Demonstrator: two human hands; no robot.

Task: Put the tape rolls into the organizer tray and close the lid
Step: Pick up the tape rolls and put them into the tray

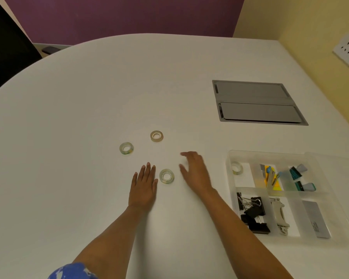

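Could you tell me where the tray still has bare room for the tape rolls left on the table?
The organizer tray's far-left compartment holds only one tape roll, with bare floor nearer the divider. The binder clips crowd the near-left one. On the table, three rolls lie around both hands; the left hand rests flat, the right hand is open.

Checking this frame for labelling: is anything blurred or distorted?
Head view: the right hand is motion-blurred, the left hand sharper; wide-angle bowing curves the table edge; light is soft and warm, with no hard glare; the tape rolls stay readable.
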